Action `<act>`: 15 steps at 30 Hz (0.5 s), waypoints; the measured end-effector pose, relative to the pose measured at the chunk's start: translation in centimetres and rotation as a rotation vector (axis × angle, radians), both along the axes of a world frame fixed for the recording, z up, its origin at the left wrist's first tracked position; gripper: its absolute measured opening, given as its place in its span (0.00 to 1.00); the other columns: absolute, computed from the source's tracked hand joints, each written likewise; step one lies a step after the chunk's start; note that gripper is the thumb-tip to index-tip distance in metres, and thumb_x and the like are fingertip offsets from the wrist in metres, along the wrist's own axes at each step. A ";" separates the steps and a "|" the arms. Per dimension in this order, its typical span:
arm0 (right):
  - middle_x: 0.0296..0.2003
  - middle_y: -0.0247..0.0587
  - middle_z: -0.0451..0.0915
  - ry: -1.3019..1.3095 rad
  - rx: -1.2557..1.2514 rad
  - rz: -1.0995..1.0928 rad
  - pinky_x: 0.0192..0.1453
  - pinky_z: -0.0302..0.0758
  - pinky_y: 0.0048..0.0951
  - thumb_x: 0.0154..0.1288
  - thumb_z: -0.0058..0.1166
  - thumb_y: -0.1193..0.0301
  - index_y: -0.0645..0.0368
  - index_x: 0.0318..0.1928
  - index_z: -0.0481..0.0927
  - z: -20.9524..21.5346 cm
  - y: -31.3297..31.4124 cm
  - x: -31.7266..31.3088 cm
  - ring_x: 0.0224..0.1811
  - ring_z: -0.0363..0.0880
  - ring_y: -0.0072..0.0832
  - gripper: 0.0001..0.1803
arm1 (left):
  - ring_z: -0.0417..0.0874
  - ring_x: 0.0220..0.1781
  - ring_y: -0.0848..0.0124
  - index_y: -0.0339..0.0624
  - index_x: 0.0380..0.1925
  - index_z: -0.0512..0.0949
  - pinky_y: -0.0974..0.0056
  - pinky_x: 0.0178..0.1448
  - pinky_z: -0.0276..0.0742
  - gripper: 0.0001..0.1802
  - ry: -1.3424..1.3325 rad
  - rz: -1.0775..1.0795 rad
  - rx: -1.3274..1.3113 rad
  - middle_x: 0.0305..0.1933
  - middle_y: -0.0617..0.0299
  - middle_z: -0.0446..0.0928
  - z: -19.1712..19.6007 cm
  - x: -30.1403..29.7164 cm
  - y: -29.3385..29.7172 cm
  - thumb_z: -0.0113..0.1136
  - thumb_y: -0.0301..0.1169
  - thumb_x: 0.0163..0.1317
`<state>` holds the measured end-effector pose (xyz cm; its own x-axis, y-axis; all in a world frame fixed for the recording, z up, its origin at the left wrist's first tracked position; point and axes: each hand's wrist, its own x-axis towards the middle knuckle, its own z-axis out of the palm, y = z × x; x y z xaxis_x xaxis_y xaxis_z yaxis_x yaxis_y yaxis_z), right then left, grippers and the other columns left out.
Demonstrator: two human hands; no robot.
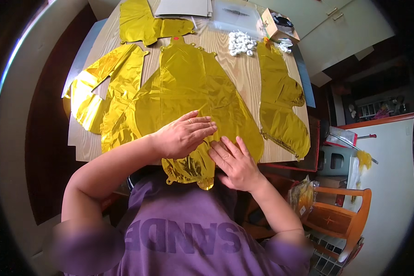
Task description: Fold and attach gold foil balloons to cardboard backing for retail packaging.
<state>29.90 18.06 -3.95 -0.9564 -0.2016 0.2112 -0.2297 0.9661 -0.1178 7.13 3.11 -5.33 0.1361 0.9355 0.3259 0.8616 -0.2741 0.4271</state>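
A large flat piece of gold foil (184, 78), like an uninflated foil balloon with small tabs along its edge, spreads over the middle of the wooden table. Its near end hangs crinkled over the front edge, against my purple shirt. My left hand (184, 133) lies flat across the foil, fingers stretched to the right. Just below and right of it, my right hand (235, 165) rests on the foil's near part with its fingers extended. Neither hand grasps anything. Part of the foil is hidden beneath them.
More flat gold foil shapes lie around: one at left (131, 73), one at right (280, 106), another at the far left (145, 23). White small pieces (242, 43), a cardboard box (269, 25), a clear plastic sheet (237, 20) and grey boards (184, 8) sit at the back. A wooden chair (363, 207) stands right.
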 end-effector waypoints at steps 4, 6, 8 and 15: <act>0.57 0.46 0.82 0.255 0.029 0.028 0.75 0.64 0.51 0.68 0.54 0.68 0.61 0.56 0.82 -1.7 -0.9 0.3 0.65 0.77 0.42 0.19 | 0.73 0.72 0.56 0.38 0.65 0.73 0.44 0.77 0.61 0.24 -0.026 0.013 0.007 0.66 0.52 0.77 0.1 0.1 0.0 0.57 0.28 0.68; 0.52 0.45 0.85 0.328 0.015 0.039 0.74 0.67 0.47 0.69 0.51 0.68 0.62 0.51 0.85 -1.6 -1.3 0.2 0.60 0.81 0.39 0.16 | 0.73 0.72 0.56 0.38 0.64 0.74 0.44 0.77 0.61 0.23 -0.029 0.020 0.010 0.66 0.52 0.77 0.1 0.2 0.1 0.57 0.28 0.69; 0.52 0.45 0.85 0.317 0.012 0.062 0.73 0.67 0.47 0.69 0.50 0.68 0.62 0.50 0.84 -1.8 -1.3 0.5 0.60 0.82 0.39 0.16 | 0.73 0.72 0.56 0.38 0.63 0.75 0.44 0.77 0.62 0.22 -0.034 0.015 0.002 0.66 0.53 0.77 0.0 0.1 -0.1 0.56 0.28 0.70; 0.48 0.45 0.86 0.286 -0.039 0.087 0.73 0.68 0.46 0.66 0.50 0.70 0.61 0.47 0.84 -0.6 -1.1 0.0 0.55 0.83 0.37 0.15 | 0.69 0.75 0.58 0.40 0.65 0.72 0.45 0.78 0.60 0.24 -0.064 -0.033 -0.011 0.69 0.54 0.74 0.2 -0.5 0.2 0.57 0.28 0.68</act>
